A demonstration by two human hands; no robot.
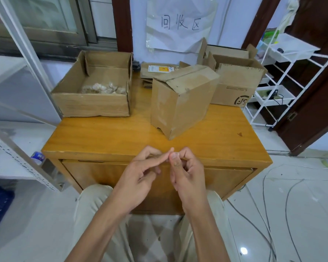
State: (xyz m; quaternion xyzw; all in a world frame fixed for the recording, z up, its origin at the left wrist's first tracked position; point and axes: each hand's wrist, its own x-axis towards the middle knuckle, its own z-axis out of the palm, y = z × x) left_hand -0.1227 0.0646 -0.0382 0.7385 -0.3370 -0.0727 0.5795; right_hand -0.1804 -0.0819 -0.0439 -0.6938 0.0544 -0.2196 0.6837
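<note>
1. Hands. The left hand point(140, 173) and the right hand point(186, 173) meet above the near edge of the yellow-brown wooden table point(110, 137), at its centre. 1 left finger reaches out to the right; the other left fingers curl inward. The right thumb point(175, 157) stands upright against the tip of that finger, and the right fingers curl narrow behind it. Whether a small item is pinched between the fingertips cannot be told, so the grip of either hand cannot be told.

2. Nearest item. The closed brown cardboard box point(180, 103) stands on the table centre, beyond the hands and apart from them. It leans slightly, with 1 corner toward the near side.

3. Other items on the table.
- Far left: an open shallow cardboard box point(91, 104) holding pale crumpled wads point(102, 88).
- Far right: an open cardboard box with a black round logo point(233, 91), just beside the closed box.
- Far centre: a stack of flattened cardboard point(159, 70).

4. Surroundings.
- Far wall: a white paper sheet with 3 handwritten characters point(180, 23).
- Right: a white wire rack point(284, 72) on the floor.
- Near right: grey cables point(288, 205) on pale tiles.
</note>
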